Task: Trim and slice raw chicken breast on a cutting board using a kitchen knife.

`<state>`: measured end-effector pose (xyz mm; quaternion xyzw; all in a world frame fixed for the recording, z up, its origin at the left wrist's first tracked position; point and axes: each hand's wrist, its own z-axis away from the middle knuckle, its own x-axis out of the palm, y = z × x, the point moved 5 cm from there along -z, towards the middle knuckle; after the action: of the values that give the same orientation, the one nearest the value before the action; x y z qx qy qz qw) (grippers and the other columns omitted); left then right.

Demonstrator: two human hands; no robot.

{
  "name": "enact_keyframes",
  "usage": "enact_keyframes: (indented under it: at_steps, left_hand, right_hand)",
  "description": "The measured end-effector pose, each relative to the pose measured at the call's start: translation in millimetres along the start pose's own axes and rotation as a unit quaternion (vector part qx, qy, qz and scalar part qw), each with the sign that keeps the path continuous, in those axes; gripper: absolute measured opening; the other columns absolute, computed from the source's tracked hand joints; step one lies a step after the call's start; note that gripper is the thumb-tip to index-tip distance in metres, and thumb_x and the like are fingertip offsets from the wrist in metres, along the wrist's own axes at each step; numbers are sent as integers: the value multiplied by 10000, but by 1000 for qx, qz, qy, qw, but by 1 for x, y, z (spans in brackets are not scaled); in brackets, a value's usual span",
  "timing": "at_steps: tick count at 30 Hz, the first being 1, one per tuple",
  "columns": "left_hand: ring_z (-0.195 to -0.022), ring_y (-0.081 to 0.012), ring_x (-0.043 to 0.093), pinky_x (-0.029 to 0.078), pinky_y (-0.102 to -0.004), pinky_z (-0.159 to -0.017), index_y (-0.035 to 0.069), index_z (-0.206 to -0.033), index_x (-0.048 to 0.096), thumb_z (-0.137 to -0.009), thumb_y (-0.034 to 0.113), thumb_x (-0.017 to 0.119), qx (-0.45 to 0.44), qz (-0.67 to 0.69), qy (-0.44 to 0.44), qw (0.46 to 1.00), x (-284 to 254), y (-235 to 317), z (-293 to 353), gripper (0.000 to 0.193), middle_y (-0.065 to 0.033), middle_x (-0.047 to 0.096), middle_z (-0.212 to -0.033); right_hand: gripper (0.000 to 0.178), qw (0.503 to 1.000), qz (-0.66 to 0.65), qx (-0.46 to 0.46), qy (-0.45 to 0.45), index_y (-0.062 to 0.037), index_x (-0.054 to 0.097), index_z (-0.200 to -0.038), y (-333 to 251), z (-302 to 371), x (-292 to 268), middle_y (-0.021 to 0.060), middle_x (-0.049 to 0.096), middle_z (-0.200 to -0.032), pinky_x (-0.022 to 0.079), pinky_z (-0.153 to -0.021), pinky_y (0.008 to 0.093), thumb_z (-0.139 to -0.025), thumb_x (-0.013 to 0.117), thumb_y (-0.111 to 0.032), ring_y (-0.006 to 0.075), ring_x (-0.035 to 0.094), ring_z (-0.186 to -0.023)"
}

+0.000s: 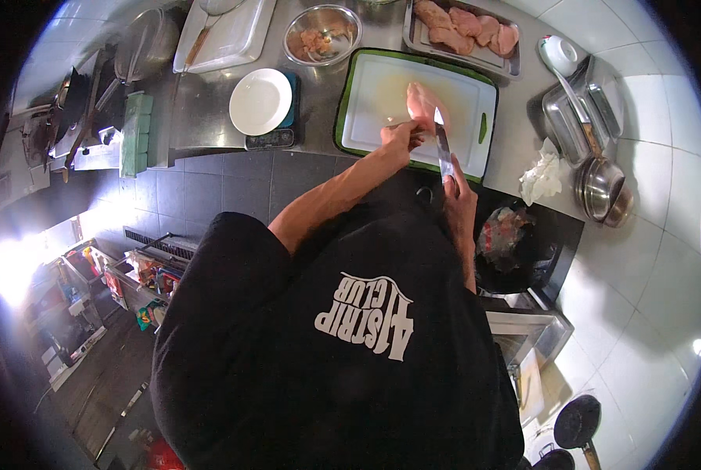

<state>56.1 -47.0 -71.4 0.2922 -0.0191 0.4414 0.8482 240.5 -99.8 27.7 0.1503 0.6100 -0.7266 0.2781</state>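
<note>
A raw chicken breast [421, 100] lies on a white cutting board [374, 98] with a green rim. My left hand [404, 136] is closed, its fingers pinching the near end of the breast. My right hand [460, 192] is wrapped round the handle of a knife [444, 153]. The blade points away from me, its tip at the right side of the meat, close to my left fingertips. Whether the edge is inside the meat is too small to tell.
Behind the board stand a metal tray [476, 56] of chicken breasts and a steel bowl [354, 23] with small meat pieces. To the left, a white dish [260, 102] rests on a scale [271, 139]. Crumpled paper [543, 174] and steel pans [599, 188] are at right, above a black bin [550, 262].
</note>
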Motion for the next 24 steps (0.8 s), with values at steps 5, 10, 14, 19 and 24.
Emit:
enact_keyframes:
  at_steps: [5,10,14,19,24]
  left_hand:
    - [-531,-204,637,514,-312,-451,-86,-970,692,-918,97,677,96,-70,-26,993,-1,7,8,191,-160,718,-819]
    - [-526,-194,635,506,-316,-445,-110,-988,683,-935,127,667,149,-180,-77,969,-9,23,13,244,-159,721,-812]
    - [-504,-179,618,490,-303,-437,-99,-930,699,-918,135,674,153,-235,-77,957,-21,30,17,236,-155,719,-798]
    - [-479,-160,599,480,-287,-435,-90,-908,711,-899,143,690,147,-245,-69,956,-26,31,17,235,-148,718,-784]
    - [-479,-153,601,482,-283,-436,-79,-907,720,-891,139,694,156,-258,-58,952,-28,34,19,220,-140,716,-764]
  right_hand:
    - [495,1000,19,15,-10,-266,498,-1474,0,1,-2,224,445,-678,413,-547,349,-997,563,-148,201,356,-575]
    - [492,999,26,32,-12,-263,498,-1475,0,2,-3,237,469,-675,429,-558,335,-1001,562,-145,185,371,-581]
    - [506,999,31,31,-28,-266,483,-1484,6,1,2,248,514,-698,432,-571,330,-999,575,-153,165,402,-592]
    - [476,999,29,-23,-28,-241,503,-1473,-4,-11,15,260,580,-723,482,-626,399,-1006,553,-165,285,573,-598]
    - [440,995,69,-41,-58,-209,532,-1439,-24,-38,36,290,643,-804,492,-694,514,-1001,530,-175,473,634,-742]
